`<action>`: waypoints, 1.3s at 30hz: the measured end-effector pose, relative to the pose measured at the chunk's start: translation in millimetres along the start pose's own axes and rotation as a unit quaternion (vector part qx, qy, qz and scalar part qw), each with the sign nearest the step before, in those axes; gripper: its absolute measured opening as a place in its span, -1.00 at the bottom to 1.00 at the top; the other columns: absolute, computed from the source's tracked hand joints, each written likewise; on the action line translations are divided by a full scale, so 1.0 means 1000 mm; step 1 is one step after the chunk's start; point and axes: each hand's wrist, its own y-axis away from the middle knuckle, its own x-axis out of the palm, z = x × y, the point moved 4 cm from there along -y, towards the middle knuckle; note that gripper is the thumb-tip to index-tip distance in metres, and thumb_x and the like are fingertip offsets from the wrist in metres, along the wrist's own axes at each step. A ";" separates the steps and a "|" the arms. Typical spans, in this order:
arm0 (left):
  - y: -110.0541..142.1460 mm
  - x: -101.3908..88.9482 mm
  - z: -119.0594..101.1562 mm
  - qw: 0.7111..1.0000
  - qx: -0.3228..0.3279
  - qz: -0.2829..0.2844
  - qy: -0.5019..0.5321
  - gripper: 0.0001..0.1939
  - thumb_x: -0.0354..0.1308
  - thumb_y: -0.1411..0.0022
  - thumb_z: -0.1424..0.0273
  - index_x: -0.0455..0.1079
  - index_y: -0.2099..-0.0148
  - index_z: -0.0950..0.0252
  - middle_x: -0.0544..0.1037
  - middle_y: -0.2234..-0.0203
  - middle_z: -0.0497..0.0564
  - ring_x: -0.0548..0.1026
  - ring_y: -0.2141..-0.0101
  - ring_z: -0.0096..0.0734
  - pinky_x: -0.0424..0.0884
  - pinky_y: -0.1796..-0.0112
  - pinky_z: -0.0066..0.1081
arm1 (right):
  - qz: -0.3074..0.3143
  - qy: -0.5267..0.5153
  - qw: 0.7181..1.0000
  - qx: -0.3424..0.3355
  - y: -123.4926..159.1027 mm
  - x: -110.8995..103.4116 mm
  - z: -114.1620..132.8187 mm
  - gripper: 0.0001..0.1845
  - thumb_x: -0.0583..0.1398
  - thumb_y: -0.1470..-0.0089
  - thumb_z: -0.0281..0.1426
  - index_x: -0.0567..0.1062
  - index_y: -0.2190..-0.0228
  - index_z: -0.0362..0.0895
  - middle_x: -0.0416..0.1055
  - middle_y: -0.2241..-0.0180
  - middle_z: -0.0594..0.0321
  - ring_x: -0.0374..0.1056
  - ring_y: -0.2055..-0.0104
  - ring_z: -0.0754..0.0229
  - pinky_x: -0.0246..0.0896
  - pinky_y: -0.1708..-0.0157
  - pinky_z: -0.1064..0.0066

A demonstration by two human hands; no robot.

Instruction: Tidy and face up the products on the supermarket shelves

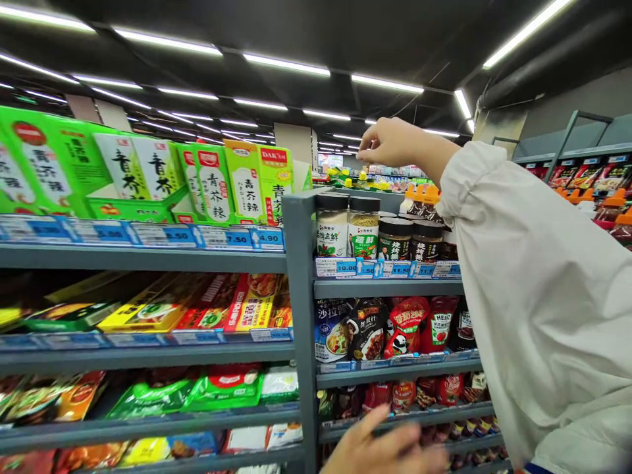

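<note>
My right hand [388, 143] is raised above the top shelf on the right, in a pale sleeve [538, 263]. Its fingers bend down toward the thumb in a loose pinch; what they hold, if anything, is too small to make out. Just below and nearer stand seasoning jars with black lids, including a white-labelled jar [332, 227], a green-labelled jar [364, 227] and dark jars [395, 240]. Yellow-capped items [363, 176] show beneath the fingers. My left hand [380, 444], blurred at the bottom edge, has its fingers stretched and apart, with nothing seen in them, before the lower shelves.
A grey shelf post [301, 316] divides two racks. Green boxes [212, 184] line the left top shelf, with flat packets [143, 316] below. Sauce pouches [407, 326] hang or stand under the jars. Orange-capped bottles [422, 201] sit beside my sleeve. Another rack [573, 148] stands at right.
</note>
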 end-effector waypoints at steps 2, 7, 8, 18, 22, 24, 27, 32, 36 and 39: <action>-0.009 0.011 -0.006 0.989 0.148 -0.015 0.016 -0.64 -0.06 -0.47 0.27 0.54 -0.08 0.03 0.52 -0.19 -0.14 0.34 -0.27 -0.54 0.26 -0.29 -0.43 | 0.036 -0.020 0.999 -0.008 0.005 0.001 0.015 -0.45 0.10 -0.36 -0.01 0.59 -0.03 -0.17 0.55 0.02 -0.01 0.43 -0.09 -0.14 0.30 -0.17 0.05; -0.004 0.009 0.051 0.995 0.095 -0.021 -0.030 -0.57 0.07 -0.39 0.48 0.45 -0.26 0.20 0.28 -0.39 0.03 0.10 -0.43 -0.30 0.00 -0.41 -0.27 | 0.177 0.012 0.984 -0.003 0.023 0.013 0.034 -0.23 0.11 -0.19 0.26 0.61 0.02 -0.15 0.56 0.09 0.01 0.46 -0.02 -0.16 0.37 -0.09 0.05; 0.003 0.007 0.063 0.997 0.053 -0.027 -0.054 -0.42 0.08 -0.37 0.52 0.28 -0.40 0.20 0.18 -0.43 0.07 0.08 -0.44 -0.25 0.11 -0.37 -0.27 | 0.201 0.014 0.979 0.004 0.025 0.015 0.033 -0.21 0.11 -0.18 0.28 0.61 0.00 -0.12 0.56 0.07 0.03 0.46 -0.03 -0.15 0.38 -0.07 0.06; 0.023 0.005 0.122 0.988 -0.128 -0.050 -0.071 -0.14 0.10 -0.41 0.39 -0.28 -0.57 0.27 0.16 -0.42 0.33 0.22 -0.37 0.06 0.29 -0.24 0.00 | 0.205 -0.031 0.978 -0.007 0.031 0.027 0.019 -0.25 0.33 -0.07 0.14 0.57 -0.15 -0.03 0.54 -0.08 0.15 0.44 -0.14 -0.14 0.37 -0.13 0.11; 0.021 -0.001 0.129 0.990 -0.114 -0.046 -0.073 -0.15 0.12 -0.41 0.35 -0.25 -0.57 0.21 0.26 -0.37 0.27 0.24 -0.35 0.00 0.16 -0.31 -0.04 | 0.201 -0.028 0.979 0.001 0.035 0.023 0.019 -0.27 0.36 -0.04 0.12 0.58 -0.14 0.00 0.52 -0.12 0.19 0.43 -0.16 -0.15 0.34 -0.17 0.08; 0.020 -0.003 0.132 0.989 -0.116 -0.043 -0.077 -0.14 0.12 -0.41 0.33 -0.26 -0.57 0.17 0.31 -0.34 0.26 0.28 -0.33 0.01 0.13 -0.31 -0.03 | 0.207 -0.028 0.978 0.005 0.036 0.022 0.020 -0.29 0.37 -0.04 0.10 0.58 -0.12 0.02 0.52 -0.12 0.22 0.43 -0.16 -0.14 0.33 -0.19 0.07; 0.018 -0.006 0.133 0.989 -0.118 -0.039 -0.084 -0.11 0.14 -0.41 0.30 -0.29 -0.57 0.12 0.37 -0.29 0.23 0.33 -0.27 0.05 0.12 -0.30 -0.01 | 0.220 -0.031 0.975 0.019 0.033 0.023 0.022 -0.36 0.37 -0.06 0.09 0.61 -0.08 0.03 0.53 -0.10 0.24 0.44 -0.15 -0.13 0.31 -0.22 0.03; 0.018 -0.008 0.133 0.987 -0.119 -0.046 -0.094 -0.09 0.17 -0.39 0.28 -0.29 -0.57 0.11 0.40 -0.26 0.23 0.38 -0.15 0.07 0.20 -0.23 0.02 | 0.233 -0.016 0.971 0.054 0.027 0.020 0.028 -0.23 0.36 -0.03 0.15 0.56 -0.14 -0.01 0.54 -0.05 0.16 0.45 -0.12 -0.14 0.31 -0.17 0.00; 0.020 -0.007 0.133 0.987 -0.126 -0.032 -0.097 -0.10 0.17 -0.39 0.31 -0.29 -0.56 0.11 0.37 -0.28 0.23 0.37 -0.12 0.06 0.26 -0.16 0.00 | 0.145 -0.025 0.989 0.003 0.023 0.007 0.045 -0.13 0.32 -0.01 0.22 0.52 -0.19 -0.05 0.54 -0.03 0.11 0.45 -0.08 -0.12 0.32 -0.11 0.06; 0.021 -0.007 0.132 0.984 -0.130 -0.014 -0.117 -0.12 0.16 -0.41 0.34 -0.29 -0.55 0.12 0.36 -0.30 0.22 0.36 -0.12 0.02 0.30 -0.13 -0.03 | 0.123 -0.031 0.991 -0.037 0.019 0.010 0.061 -0.17 0.39 0.07 0.17 0.59 -0.09 -0.10 0.56 0.04 0.10 0.47 0.00 -0.07 0.33 -0.02 0.14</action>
